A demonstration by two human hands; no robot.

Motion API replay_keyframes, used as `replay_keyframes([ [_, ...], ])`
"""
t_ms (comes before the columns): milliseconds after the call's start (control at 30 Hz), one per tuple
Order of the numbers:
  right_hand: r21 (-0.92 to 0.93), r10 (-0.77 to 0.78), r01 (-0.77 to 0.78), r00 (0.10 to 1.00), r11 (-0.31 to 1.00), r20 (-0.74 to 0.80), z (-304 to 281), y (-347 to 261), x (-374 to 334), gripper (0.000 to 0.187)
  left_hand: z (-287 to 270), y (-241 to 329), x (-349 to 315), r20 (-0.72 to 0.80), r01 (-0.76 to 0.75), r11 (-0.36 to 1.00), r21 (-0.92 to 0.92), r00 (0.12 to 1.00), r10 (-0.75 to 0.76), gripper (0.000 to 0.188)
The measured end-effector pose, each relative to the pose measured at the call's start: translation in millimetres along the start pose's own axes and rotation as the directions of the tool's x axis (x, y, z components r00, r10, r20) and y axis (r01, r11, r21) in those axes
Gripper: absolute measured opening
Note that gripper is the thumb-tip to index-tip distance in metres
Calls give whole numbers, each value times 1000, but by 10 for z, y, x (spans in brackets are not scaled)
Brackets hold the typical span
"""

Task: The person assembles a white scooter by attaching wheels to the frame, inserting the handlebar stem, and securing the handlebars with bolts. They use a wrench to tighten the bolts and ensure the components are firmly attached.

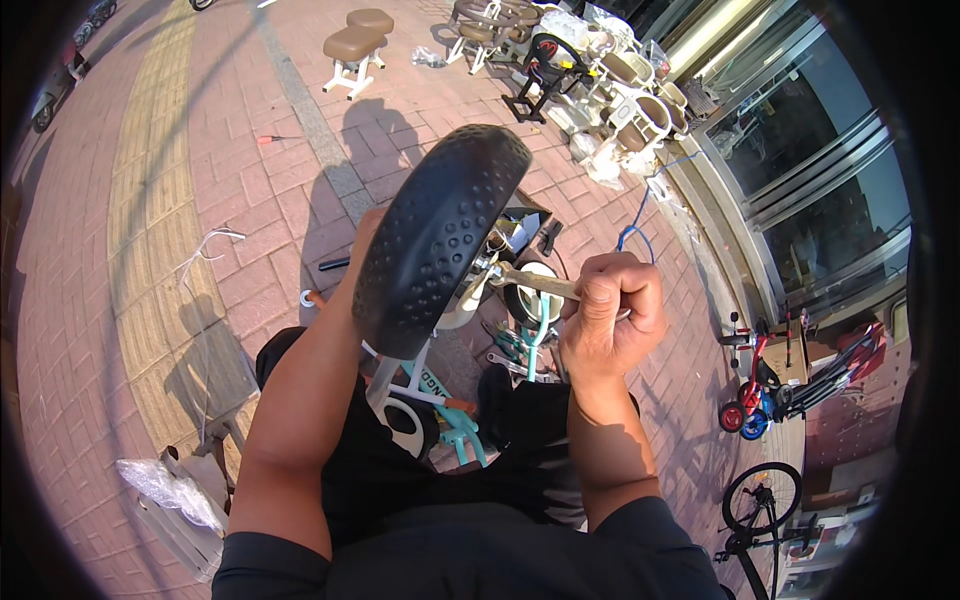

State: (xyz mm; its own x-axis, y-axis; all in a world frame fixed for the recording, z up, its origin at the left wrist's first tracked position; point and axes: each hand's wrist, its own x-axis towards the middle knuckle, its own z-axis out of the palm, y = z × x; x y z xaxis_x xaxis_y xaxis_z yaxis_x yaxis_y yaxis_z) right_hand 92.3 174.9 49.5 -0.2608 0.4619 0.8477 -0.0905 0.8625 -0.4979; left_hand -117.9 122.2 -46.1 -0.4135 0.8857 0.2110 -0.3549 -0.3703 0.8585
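Black rubbery wheel with a dimpled, knobbly tread [437, 235] sits up in front of me at chest height, above my lap, tread face turned toward the camera, oval in this view, long axis running from lower left up to upper right. At its hub side a flat dull-metal wrench handle [535, 283] sticks out, long axis nearly level, pointing left into the axle area and right into my fist. My right hand [610, 312] is curled tight around that wrench handle, fingers wrapped closed, knuckles up. My left hand [360, 240] is mostly hidden behind the wheel; only the wrist and a bit of the back show at the wheel's left rim, so it seems to hold the wheel from behind but I cannot tell how the fingers sit. Axle end and wrench head are blurred, blocked by the tyre edge. Below the wheel, a teal and white small bike frame [440, 395] lies across my dark trousers, partly covered by my forearms. Ground is reddish brick paving [90, 330] with a yellow tactile strip. Crinkled clear plastic wrap [170, 490] lower left, cut off by the rim. A small red and blue kids' bike [752, 395] stands right, near glass shopfront.
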Motion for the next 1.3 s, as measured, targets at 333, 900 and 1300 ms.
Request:
replay_keyframes([
  [333,-144,-367,463,826,875,427,32,-278,-255,45,-63,-157,41,-134,-26,991,128,990,43,22],
  [900,11,785,-812,568,584,250,96,777,-1092,49,-177,-156,-67,-100,-109,973,203,986,131,37],
  [1300,-329,202,-177,978,928,44,-110,-2,-95,23,-169,-220,6,56,-5,966,259,998,-10,42],
])
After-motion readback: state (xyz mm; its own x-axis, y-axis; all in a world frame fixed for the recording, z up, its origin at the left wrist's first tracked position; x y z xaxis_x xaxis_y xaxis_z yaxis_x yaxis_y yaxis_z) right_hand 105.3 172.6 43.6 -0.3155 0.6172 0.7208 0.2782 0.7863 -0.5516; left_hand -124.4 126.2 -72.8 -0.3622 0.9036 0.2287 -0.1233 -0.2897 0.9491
